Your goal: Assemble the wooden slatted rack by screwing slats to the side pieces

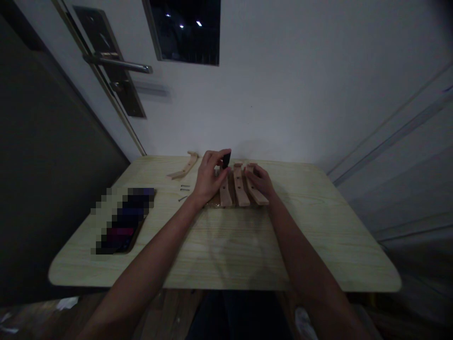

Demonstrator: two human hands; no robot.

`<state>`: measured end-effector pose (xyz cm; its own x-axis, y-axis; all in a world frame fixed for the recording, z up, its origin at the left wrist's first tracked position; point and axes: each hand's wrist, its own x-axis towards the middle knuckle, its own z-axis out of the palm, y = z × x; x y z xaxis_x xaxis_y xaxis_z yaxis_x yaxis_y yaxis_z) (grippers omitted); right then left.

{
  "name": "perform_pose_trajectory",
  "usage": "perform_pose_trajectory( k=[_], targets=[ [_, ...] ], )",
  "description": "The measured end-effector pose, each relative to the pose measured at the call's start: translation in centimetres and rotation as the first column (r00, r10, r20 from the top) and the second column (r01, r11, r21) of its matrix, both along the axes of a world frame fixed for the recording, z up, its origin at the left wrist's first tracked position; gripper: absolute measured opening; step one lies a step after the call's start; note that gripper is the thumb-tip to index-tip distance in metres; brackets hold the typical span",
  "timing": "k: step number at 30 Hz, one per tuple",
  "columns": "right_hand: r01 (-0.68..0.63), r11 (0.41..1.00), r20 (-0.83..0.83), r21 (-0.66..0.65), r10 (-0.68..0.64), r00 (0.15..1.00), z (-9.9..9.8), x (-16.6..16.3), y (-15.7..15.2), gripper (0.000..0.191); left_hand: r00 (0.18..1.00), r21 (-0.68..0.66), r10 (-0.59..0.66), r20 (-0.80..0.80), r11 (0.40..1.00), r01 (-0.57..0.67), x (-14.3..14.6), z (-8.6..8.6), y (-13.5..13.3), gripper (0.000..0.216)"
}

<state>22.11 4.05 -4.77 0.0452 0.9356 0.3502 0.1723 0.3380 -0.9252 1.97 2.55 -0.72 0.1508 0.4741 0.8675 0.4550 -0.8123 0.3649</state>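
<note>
My left hand (207, 178) pinches a small black object (227, 159) between thumb and fingers; its exact kind is too dark to tell. It sits over the top of the left curved wooden piece (225, 192), partly hiding it. Beside that lies a middle curved wooden piece (239, 189) with dark holes along its length. My right hand (261, 180) is closed around the upper part of the right curved wooden piece (259, 196). All three rest side by side on a flat brownish base (214, 205), mostly covered.
A loose curved wooden piece (187, 168) lies at the table's back left. Several screws (184, 190) lie left of my left hand. A phone-like dark device (130, 219), partly pixelated, rests on the pale wooden table (230, 259). Behind stands a white door with a metal handle (123, 65).
</note>
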Motion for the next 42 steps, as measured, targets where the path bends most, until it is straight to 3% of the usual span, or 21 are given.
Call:
perform_pose_trajectory(
  k=[15, 25, 34, 42],
  targets=[
    [-0.027, 1.0, -0.017, -0.009, 0.027, 0.999, -0.1, -0.1, 0.0, 0.052, 0.997, -0.078, -0.073, 0.014, 0.994, 0.074, 0.0, -0.2, -0.4, 0.049],
    [-0.039, 0.998, -0.048, -0.044, 0.037, 0.998, -0.3, 0.1, 0.3, 0.045, 0.998, -0.053, -0.059, 0.008, 0.997, 0.06, -0.3, 0.4, -0.5, 0.04],
    [-0.013, 1.0, -0.026, 0.013, 0.013, 1.0, 0.4, -0.2, -0.2, 0.04, 0.997, -0.096, -0.039, 0.069, 0.994, 0.046, -0.1, -0.6, 0.4, 0.047],
    [0.008, 1.0, 0.015, -0.001, -0.008, 1.0, -0.1, 0.0, 0.2, 0.034, 0.998, -0.112, -0.05, 0.029, 0.992, 0.053, -0.1, -0.7, 0.4, 0.049]
  ],
)
